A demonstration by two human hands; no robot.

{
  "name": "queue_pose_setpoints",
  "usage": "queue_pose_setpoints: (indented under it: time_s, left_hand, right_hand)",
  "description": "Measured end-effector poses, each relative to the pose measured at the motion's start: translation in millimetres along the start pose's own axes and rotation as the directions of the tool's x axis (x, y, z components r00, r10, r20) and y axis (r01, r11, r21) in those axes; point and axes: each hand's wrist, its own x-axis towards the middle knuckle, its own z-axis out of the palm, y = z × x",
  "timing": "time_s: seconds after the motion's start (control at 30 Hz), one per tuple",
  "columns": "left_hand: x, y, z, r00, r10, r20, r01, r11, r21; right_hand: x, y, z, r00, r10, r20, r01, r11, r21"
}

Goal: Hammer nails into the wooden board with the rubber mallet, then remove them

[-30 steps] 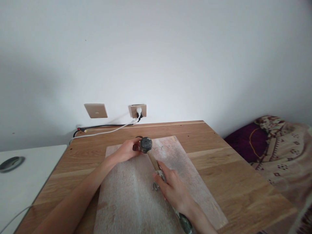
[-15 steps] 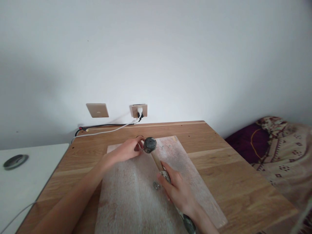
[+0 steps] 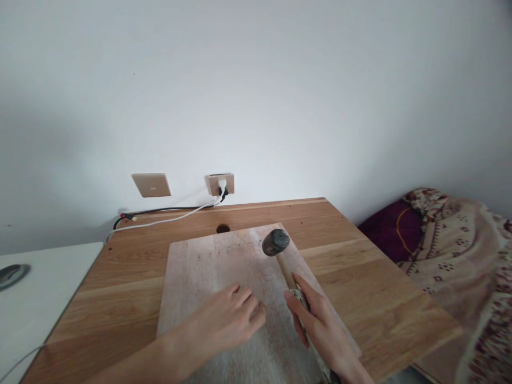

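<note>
Two hands over one board, the mallet in the right hand, beyond and to the right of the left.

The mallet's long axis slants from its dark head, far side and leftward, to the handle end near the wearer and rightward; the right hand is wrapped around the handle, well below the head. The left hand lies over the board's middle, fingers bent together; whether anything is pinched beneath them is hidden. It is apart from the handle, and the right hand is clearly nearer the head. Small dark specks line the board's far side, left of the head. Whether the head touches the board or hangs above it, I cannot tell. The board lies on the wooden table.
</note>
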Motion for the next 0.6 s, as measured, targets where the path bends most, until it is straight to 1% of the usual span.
queue_pose_setpoints:
  time_s: [0.1,0.2,0.3,0.47,0.6]
  left_hand:
    - [-1.5,6.6,5.4,1.000,0.003,-0.003,-0.003,1.000,0.004]
    - [-0.9,6.9,11.5,1.000,0.024,-0.008,-0.024,1.000,-0.007]
    - [-1.0,-3.7,17.9,0.999,0.027,-0.033,-0.028,0.999,-0.031]
    - [-5.5,-32.2,31.4,0.997,-0.062,-0.049,0.063,0.998,0.017]
    - [-8.7,-38.5,40.1,0.994,-0.093,-0.051,0.096,0.994,0.055]
  right_hand:
    - [-2.0,4.4,2.2,1.000,0.024,-0.002,-0.024,0.999,-0.022]
    - [-5.0,4.9,4.8,0.999,0.037,0.011,-0.036,0.999,-0.036]
    - [-8.0,4.5,7.0,0.998,0.044,0.037,-0.043,0.998,-0.034]
    - [-8.1,7.4,11.9,0.998,0.055,0.030,-0.053,0.998,-0.041]
    - [-8.1,12.7,20.0,0.998,0.057,0.022,-0.058,0.998,0.018]
